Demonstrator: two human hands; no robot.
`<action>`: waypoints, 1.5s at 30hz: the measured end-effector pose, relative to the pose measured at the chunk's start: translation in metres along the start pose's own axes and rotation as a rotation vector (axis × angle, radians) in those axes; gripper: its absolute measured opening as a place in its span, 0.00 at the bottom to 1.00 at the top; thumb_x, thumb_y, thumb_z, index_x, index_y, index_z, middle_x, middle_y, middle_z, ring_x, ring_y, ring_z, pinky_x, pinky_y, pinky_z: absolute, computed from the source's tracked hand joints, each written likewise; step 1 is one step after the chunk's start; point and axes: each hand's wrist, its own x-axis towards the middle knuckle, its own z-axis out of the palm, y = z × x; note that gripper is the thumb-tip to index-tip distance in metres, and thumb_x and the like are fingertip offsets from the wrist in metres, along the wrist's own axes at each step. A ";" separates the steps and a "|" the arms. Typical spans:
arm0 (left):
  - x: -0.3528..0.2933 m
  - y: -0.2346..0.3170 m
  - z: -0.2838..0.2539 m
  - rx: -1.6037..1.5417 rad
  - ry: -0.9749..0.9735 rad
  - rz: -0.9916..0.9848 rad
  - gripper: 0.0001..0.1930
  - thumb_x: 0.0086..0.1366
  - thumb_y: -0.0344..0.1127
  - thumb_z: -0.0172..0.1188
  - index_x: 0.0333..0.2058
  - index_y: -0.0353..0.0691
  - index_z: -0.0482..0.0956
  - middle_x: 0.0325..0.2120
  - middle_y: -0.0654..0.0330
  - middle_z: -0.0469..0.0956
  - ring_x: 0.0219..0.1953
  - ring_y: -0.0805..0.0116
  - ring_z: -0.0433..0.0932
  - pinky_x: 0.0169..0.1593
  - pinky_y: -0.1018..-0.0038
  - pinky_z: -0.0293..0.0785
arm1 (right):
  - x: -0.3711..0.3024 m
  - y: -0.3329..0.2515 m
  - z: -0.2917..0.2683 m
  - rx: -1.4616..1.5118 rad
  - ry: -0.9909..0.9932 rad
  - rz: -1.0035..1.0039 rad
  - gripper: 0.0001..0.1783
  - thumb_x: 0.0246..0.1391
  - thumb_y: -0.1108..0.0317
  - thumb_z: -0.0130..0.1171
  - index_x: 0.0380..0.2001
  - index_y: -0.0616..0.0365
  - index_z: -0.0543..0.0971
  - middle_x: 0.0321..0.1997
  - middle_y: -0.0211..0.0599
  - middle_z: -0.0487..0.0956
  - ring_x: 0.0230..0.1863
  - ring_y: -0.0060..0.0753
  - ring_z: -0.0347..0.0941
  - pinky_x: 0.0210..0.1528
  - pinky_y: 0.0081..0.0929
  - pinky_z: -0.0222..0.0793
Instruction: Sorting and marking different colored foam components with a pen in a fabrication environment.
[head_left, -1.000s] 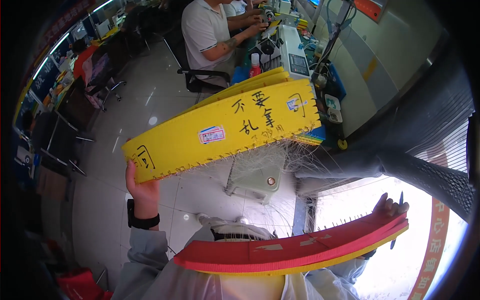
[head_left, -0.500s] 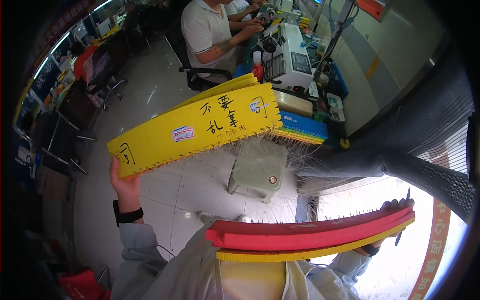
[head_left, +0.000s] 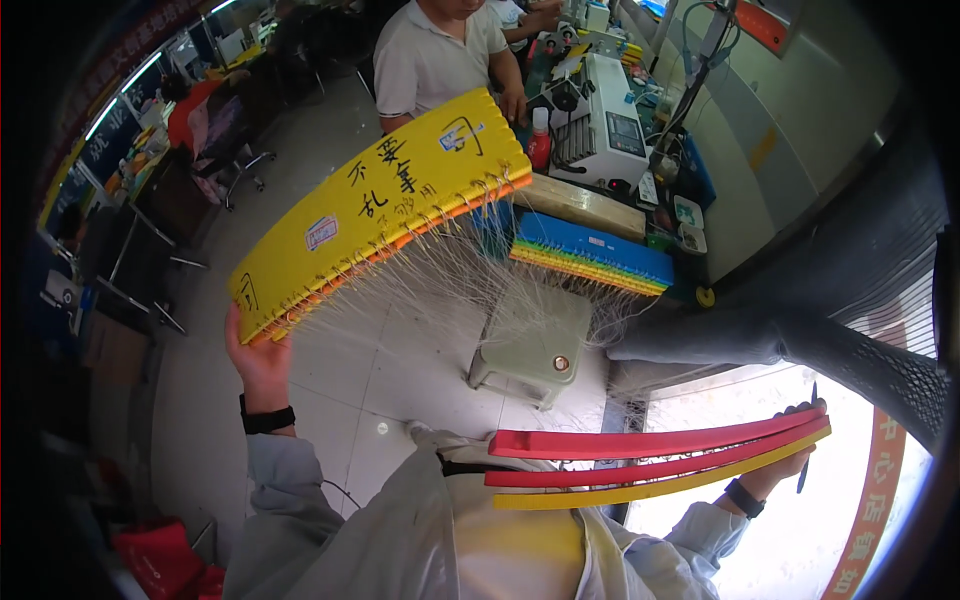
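We are holding the long yellow foam-like stack in the air; our left grip is clenching its lower-left end. Our right grip is grasping long red-and-yellow curved strips and a slim dark pen. Below, a pale-green stool is standing.

Light grey sleeves, black wristbands — two

Yellow boards and red strips look matt, foamy; stool — smooth plastic; floor tiles — glossy.
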 end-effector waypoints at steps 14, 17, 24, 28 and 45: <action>-0.013 0.083 -0.058 0.150 0.161 0.296 0.21 0.59 0.45 0.48 0.48 0.40 0.63 0.42 0.58 0.68 0.45 0.67 0.68 0.46 0.72 0.65 | -0.054 -0.009 -0.055 -0.285 0.476 0.359 0.27 0.56 0.52 0.38 0.51 0.62 0.58 0.45 0.41 0.68 0.46 0.29 0.66 0.42 0.22 0.65; -0.017 0.090 -0.052 0.144 0.213 0.371 0.23 0.59 0.45 0.49 0.49 0.40 0.62 0.44 0.56 0.67 0.46 0.66 0.67 0.46 0.72 0.65 | -0.068 -0.008 -0.069 -0.315 0.615 0.435 0.26 0.56 0.53 0.40 0.51 0.62 0.59 0.45 0.41 0.68 0.46 0.30 0.66 0.43 0.22 0.65; -0.017 0.094 -0.049 0.119 0.228 0.408 0.23 0.59 0.43 0.50 0.50 0.37 0.61 0.45 0.54 0.65 0.47 0.62 0.66 0.48 0.69 0.65 | -0.086 0.000 -0.080 -0.429 0.622 0.461 0.27 0.55 0.51 0.41 0.50 0.62 0.59 0.46 0.42 0.65 0.49 0.31 0.61 0.48 0.27 0.58; -0.019 0.088 -0.041 0.324 0.255 0.470 0.24 0.59 0.42 0.50 0.50 0.36 0.60 0.46 0.52 0.65 0.48 0.60 0.65 0.49 0.65 0.64 | -0.086 0.013 -0.066 -0.420 0.630 0.486 0.27 0.55 0.52 0.43 0.50 0.61 0.60 0.46 0.41 0.66 0.48 0.30 0.62 0.47 0.26 0.58; -0.014 0.074 -0.044 0.093 0.120 0.311 0.23 0.58 0.42 0.49 0.50 0.37 0.59 0.44 0.53 0.65 0.47 0.61 0.66 0.47 0.66 0.65 | -0.079 0.058 0.131 0.126 0.485 0.603 0.25 0.56 0.50 0.38 0.49 0.56 0.62 0.47 0.37 0.68 0.49 0.31 0.64 0.49 0.29 0.60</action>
